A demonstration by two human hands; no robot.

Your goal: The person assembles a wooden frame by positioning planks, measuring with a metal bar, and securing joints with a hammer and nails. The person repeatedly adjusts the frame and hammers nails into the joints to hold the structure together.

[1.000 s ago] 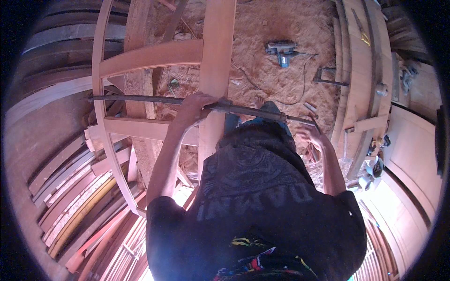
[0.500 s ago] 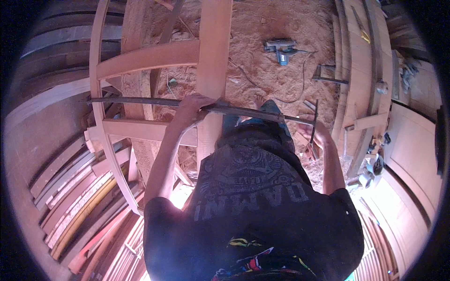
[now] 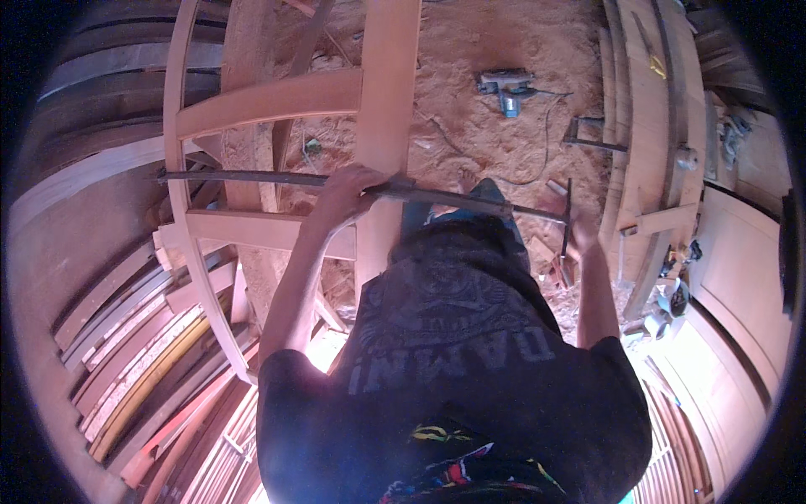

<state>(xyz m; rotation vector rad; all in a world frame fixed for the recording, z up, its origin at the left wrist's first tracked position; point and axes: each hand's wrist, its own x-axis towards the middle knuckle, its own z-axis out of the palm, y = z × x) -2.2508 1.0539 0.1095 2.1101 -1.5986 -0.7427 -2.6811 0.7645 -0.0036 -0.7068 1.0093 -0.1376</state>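
Wooden frame (image 3: 388, 92) seen under and left of left hand (image 3: 349, 186). Long dark bar clamp (image 3: 453, 199) held across frame, reaching from beyond left hand to right hand (image 3: 583, 235); gripped by left hand, fingers curled over. Corded power tool (image 3: 508, 91) seen farther ahead, between hands. Thin cross-handle (image 3: 569, 193) at clamp end seen against right hand; blurred, grip cannot be told.

A line of large grey block capitals (image 3: 453, 363) runs across the front of the person's dark shirt (image 3: 470, 412), upside down as seen from above. Toward the waist, beside the capitals, sits a faint grey emblem (image 3: 449, 304) whose finer marks are too dim to read. Nearer the collar lies a print (image 3: 458, 473) in yellow, red and blue; whether it holds letters cannot be told.
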